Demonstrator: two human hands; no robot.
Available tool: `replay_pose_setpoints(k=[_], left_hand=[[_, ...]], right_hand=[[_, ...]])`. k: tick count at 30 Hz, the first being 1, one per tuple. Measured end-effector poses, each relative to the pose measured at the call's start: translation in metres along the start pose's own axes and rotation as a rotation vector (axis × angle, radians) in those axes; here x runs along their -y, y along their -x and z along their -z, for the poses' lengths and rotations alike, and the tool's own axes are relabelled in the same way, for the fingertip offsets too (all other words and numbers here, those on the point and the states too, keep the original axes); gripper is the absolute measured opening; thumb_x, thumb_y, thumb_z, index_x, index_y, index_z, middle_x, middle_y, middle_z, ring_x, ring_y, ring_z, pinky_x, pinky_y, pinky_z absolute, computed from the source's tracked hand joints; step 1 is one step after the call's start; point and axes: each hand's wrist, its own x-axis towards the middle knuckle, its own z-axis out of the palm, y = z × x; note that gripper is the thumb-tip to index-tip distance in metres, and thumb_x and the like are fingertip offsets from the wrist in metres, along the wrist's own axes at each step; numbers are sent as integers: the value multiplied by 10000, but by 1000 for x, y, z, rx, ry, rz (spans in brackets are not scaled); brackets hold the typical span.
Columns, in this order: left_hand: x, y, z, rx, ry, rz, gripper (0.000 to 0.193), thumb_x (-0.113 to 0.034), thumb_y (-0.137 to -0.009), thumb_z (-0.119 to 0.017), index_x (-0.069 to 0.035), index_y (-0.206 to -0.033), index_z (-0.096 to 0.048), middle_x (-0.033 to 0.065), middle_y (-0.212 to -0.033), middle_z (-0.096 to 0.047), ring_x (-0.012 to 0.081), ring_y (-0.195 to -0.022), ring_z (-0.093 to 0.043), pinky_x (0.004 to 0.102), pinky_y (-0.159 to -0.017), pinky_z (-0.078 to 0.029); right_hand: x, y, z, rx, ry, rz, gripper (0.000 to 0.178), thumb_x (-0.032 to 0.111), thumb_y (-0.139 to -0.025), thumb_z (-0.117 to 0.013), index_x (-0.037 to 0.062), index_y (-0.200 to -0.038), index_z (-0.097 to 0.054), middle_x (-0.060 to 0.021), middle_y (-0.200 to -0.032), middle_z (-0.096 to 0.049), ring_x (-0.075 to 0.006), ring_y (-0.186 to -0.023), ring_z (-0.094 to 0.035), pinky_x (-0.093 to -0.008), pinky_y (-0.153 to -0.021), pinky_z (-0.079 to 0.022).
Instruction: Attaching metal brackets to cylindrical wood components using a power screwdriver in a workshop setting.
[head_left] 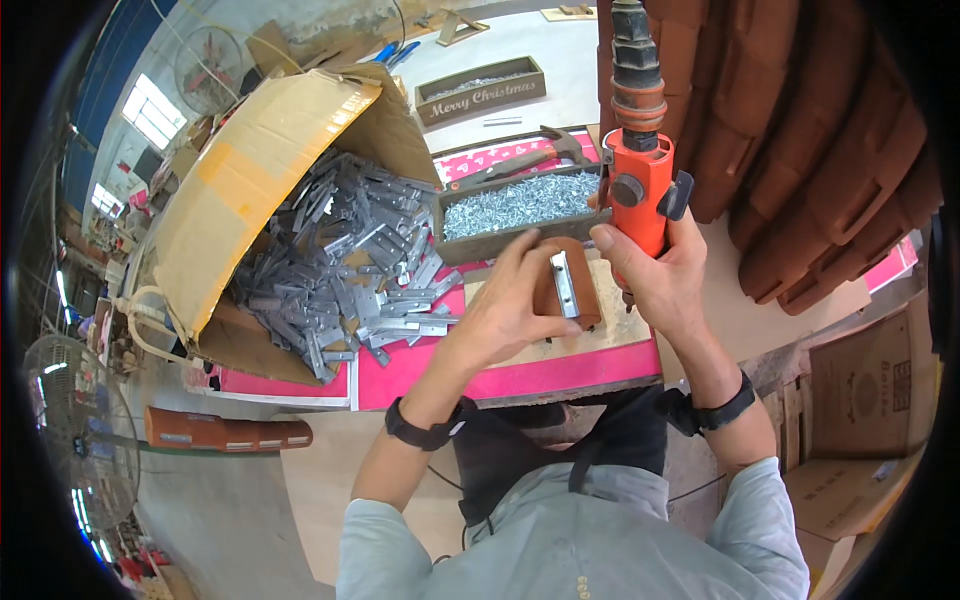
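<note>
Centre frame, left hand (pixel 510 300) grips one brown piece (pixel 584 272) bearing one metal plate (pixel 565 284); right hand (pixel 665 275) wraps one orange power tool (pixel 638 185). Looks like fastening; next calls for aligning tool with plate. Upper centre: two trays (pixel 480 249) (pixel 480 101), one hammer (pixel 520 163). Screws (pixel 520 205), loose plates (pixel 385 250) left of them: too many to count.

On your tabletop (pixel 510 376), the carton (pixel 265 165) of metal pieces (pixel 345 250) lies left of your hands (pixel 505 305); the fastener tray (pixel 500 244) sits beyond them, the hammer (pixel 522 160) behind that tray, the stacked pieces (pixel 820 130) to the right.
</note>
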Motion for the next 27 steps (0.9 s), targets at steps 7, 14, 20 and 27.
replay_pose_setpoints(k=[7,14,20,27], left_hand=[[83,-55,22,-220,-381,50,390,-183,-775,-701,-24,-1127,-643,178,-1062,-639,314,-1062,-594,375,-908,-457],[103,-99,31,190,-377,418,209,-165,-694,-720,-80,-884,-736,182,-826,-689,313,-880,-671,396,-836,-505],[107,-99,35,246,-379,331,116,-144,-710,-698,-51,-780,-694,187,-816,-683,322,-845,-669,401,-814,-505],[110,-82,34,-83,-302,303,180,-144,-739,-676,10,-826,-642,215,-827,-667,334,-798,-665,404,-759,-500]], right_hand=[[0,-7,-3,-9,-5,14,403,88,-804,-737,10,-1144,-533,-29,-916,-622,-66,-818,-551,-242,-737,-479],[1,-7,-2,-26,-17,-4,398,102,-803,-741,10,-1133,-538,-26,-900,-620,-70,-802,-549,-248,-728,-482],[-1,-9,1,-31,20,-9,410,118,-798,-748,12,-1133,-538,-31,-892,-630,-73,-788,-557,-258,-723,-488],[-1,-13,-4,-11,1,36,402,124,-802,-748,7,-1123,-537,-35,-878,-634,-71,-792,-562,-257,-718,-491]])
